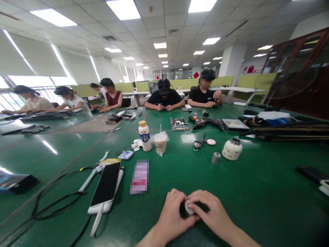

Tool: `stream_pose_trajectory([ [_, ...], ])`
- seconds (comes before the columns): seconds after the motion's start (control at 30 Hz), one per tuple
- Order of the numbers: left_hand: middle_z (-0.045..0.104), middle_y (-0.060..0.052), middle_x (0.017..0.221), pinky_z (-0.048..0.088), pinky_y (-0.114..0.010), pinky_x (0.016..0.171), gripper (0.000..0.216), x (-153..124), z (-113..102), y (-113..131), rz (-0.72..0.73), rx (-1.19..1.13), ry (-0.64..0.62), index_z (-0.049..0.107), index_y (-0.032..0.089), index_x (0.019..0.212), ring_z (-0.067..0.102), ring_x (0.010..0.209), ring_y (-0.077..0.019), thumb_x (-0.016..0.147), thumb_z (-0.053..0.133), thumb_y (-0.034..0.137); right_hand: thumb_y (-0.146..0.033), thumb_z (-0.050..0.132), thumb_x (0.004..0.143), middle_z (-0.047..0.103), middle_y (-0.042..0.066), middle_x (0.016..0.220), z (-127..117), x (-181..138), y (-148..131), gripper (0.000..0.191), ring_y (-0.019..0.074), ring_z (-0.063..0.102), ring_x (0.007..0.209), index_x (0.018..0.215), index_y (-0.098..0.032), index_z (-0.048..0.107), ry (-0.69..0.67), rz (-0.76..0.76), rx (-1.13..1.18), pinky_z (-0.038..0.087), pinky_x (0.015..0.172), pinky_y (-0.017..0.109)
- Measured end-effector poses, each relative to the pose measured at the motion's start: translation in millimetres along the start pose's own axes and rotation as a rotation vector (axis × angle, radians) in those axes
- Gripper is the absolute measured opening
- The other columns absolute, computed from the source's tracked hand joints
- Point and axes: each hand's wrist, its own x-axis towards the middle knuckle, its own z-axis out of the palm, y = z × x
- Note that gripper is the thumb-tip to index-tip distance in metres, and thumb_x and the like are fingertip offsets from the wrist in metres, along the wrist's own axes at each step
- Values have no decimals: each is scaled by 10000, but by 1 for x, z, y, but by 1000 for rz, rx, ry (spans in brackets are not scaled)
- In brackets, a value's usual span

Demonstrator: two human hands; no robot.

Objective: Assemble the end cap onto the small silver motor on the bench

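Note:
Near the front edge of the green table, my left hand [172,213] curls around a small round silvery piece [189,208]. From the other side, my right hand [214,212] has its thumb and fingers pressed on the same piece. My fingers cover most of it, so its exact kind cannot be made out. Farther off to the right stands a cream bottle [232,150] with a bare steel mouth. Close to it are a grey metal cylinder [216,157], a pink disc [211,142], a shiny metal ring part [197,144] and a dark pointed part [204,138].
Left of my hands lie a phone [106,183] on a white power bank, black cables [55,202] and a purple card-like item [140,176]. A drink bottle [145,136] and a plastic cup [160,143] stand mid-table. Beyond are a circuit board [179,124] and power drills [207,123]. Several people sit opposite.

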Motion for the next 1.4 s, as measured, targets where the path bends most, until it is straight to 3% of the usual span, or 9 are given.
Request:
stream_pose_trajectory([
  [0.13, 597, -66, 1186, 493, -355, 930, 668, 4, -41, -1, 64, -46, -174, 471, 264, 1238, 569, 1121, -268, 601, 564, 90, -274, 528, 952, 717, 28, 972, 5, -6, 4, 121, 198, 667, 926, 968, -258, 647, -3, -10, 44, 513, 821, 337],
  [0.2, 574, -84, 1246, 453, -357, 989, 641, 15, -73, -11, -23, 89, -95, 445, 226, 1253, 531, 1202, -252, 628, 493, 89, -265, 506, 961, 710, 33, 990, 6, -8, 6, 131, 199, 661, 933, 999, -259, 631, -16, -14, 55, 508, 828, 340],
  [0.3, 542, -134, 1312, 359, -452, 1045, 509, 37, -122, -40, -250, 507, 63, 425, 183, 1260, 457, 1274, -283, 752, 421, 144, -257, 484, 969, 701, 37, 993, 8, -10, 7, 137, 197, 654, 930, 1010, -255, 615, -33, -18, 85, 499, 837, 341],
  [0.43, 504, -190, 1381, 288, -557, 1036, 520, 58, -156, -80, -390, 634, 68, 379, 135, 1301, 388, 1324, -338, 783, 407, 175, -270, 477, 976, 695, 33, 989, 7, -10, 7, 141, 190, 647, 927, 1014, -252, 611, -51, -10, 99, 492, 840, 332],
  [0.6, 591, -163, 1334, 269, -536, 1039, 606, 60, -155, -103, -461, 698, 10, 321, 141, 1371, 394, 1338, -304, 774, 406, 185, -278, 481, 979, 691, 34, 1004, 7, -10, 10, 142, 185, 643, 943, 1030, -251, 611, -70, -11, 114, 487, 850, 319],
  [0.77, 663, -144, 1237, 227, -495, 1051, 645, 51, -152, -93, -444, 769, 21, 329, 141, 1390, 493, 1252, -278, 752, 425, 157, -272, 481, 979, 689, 29, 1002, 7, -10, 13, 142, 182, 644, 942, 1034, -259, 612, -72, -12, 139, 488, 844, 310],
  [0.93, 617, -118, 1314, 188, -460, 1070, 675, 37, -152, -80, -391, 813, 68, 324, 158, 1407, 410, 1321, -255, 743, 437, 111, -274, 487, 978, 691, 34, 1010, 8, -10, 13, 143, 189, 642, 954, 1041, -260, 614, -78, -8, 130, 487, 856, 322],
  [1.1, 627, -103, 1308, 266, -453, 1030, 670, 34, -151, -84, -366, 800, 24, 325, 157, 1416, 394, 1330, -281, 764, 478, 134, -275, 485, 978, 690, 35, 1005, 9, -10, 13, 149, 189, 641, 950, 1037, -258, 621, -77, 0, 122, 486, 853, 325],
  [1.4, 612, -74, 1333, 268, -486, 1053, 665, 37, -147, -86, -345, 742, -58, 311, 175, 1441, 360, 1351, -288, 795, 456, 111, -269, 491, 973, 693, 34, 991, 7, -11, 11, 147, 190, 645, 937, 1038, -257, 622, -64, -11, 121, 495, 836, 326],
])
